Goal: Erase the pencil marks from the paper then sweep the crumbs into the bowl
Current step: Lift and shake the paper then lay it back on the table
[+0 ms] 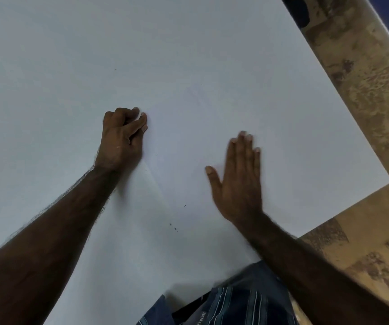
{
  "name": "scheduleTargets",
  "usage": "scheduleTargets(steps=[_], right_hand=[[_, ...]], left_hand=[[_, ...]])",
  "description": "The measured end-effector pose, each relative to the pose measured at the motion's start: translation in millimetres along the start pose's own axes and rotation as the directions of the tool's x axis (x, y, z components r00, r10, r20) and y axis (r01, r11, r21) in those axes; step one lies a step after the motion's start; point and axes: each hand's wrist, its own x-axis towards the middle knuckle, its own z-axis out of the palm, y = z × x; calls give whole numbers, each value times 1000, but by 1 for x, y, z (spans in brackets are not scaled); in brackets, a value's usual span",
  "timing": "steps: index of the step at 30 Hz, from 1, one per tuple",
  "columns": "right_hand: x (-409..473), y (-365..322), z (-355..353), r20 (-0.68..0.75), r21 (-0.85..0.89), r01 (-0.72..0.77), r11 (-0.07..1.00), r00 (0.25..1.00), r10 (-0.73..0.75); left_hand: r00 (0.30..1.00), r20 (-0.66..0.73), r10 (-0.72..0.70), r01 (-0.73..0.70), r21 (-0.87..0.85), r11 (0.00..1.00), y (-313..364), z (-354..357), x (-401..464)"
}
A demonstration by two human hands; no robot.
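I'm seeing one head view, looking down on a white worktop (pixel 71 43). The paper (pixel 212 118) is lying on it, white on white, so I'm only picking out its left edge as a faint crease running from the left hand down toward the near edge. Faint pencil marks (pixel 194 96) are showing mid-sheet, just beyond both hands; they're low contrast, possibly half erased, I can't say.

Left hand (pixel 122 137) is resting on the paper's left edge, grip clenched, fingers curled into a loose fist with thumb against forefinger. Whether it's grasping anything inside I can't tell; nothing is showing between the fingers.

Right hand (pixel 238 177) is sitting flat, grip released, palm down, fingers together and thumb spread out to the left. It's slightly motion-blurred at the fingertips. It's lying on the sheet, right of the left hand and nearer to me.

A few dark crumbs (pixel 173 227) are lying on the paper between the two forearms, near the front edge, with one more speck a bit further in. No bowl is showing in this view.

Brown patterned floor (pixel 364 102) is showing past the worktop's right edge. Striped blue clothing (pixel 247 301) is filling the bottom centre.
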Motion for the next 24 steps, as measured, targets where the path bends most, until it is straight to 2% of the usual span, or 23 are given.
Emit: scheduleTargets(steps=[2, 4, 7, 10, 12, 15, 16, 17, 19, 21, 23, 24], right_hand=[[-2, -35, 7, -19, 114, 171, 979, 985, -170], [-5, -76, 17, 9, 174, 340, 924, 938, -347], [-4, -112, 28, 112, 103, 459, 882, 876, -469], [-3, -101, 28, 113, 90, 407, 909, 903, -415], [-7, -76, 23, 78, 100, 292, 951, 951, -300], [-12, -42, 15, 90, -20, 45, 999, 995, -43], [-12, -40, 14, 98, -35, -2, 999, 995, 6], [-12, -44, 13, 102, -11, 10, 1000, 995, -8], [-13, -66, 18, 92, 106, 194, 975, 975, -204], [-16, -96, 27, 92, 157, 412, 898, 899, -428], [-17, -116, 35, 129, 130, 527, 840, 831, -541], [-17, -119, 38, 133, 118, 540, 834, 823, -552]], left_hand=[[1000, 11, 7, -7, -2, 1000, 0, 0, 0], [999, 19, 28, -28, 18, 999, -2, 0, 1], [997, 16, 81, -82, 66, 994, -7, 1, 2], [997, 7, 81, -81, 73, 994, -8, 1, 1], [998, 0, 58, -57, 59, 997, -7, 1, 0], [1000, 7, 30, -30, 34, 999, -6, 1, 0], [1000, 8, 25, -25, 28, 999, -6, 1, 0], [1000, 7, 25, -26, 27, 999, -5, 1, 0], [999, 3, 47, -47, 37, 998, -6, 1, 1], [997, 1, 76, -76, 48, 996, -8, 0, 2], [993, 2, 114, -114, 69, 991, -11, 0, 4], [991, 3, 130, -130, 77, 989, -13, 0, 4]])
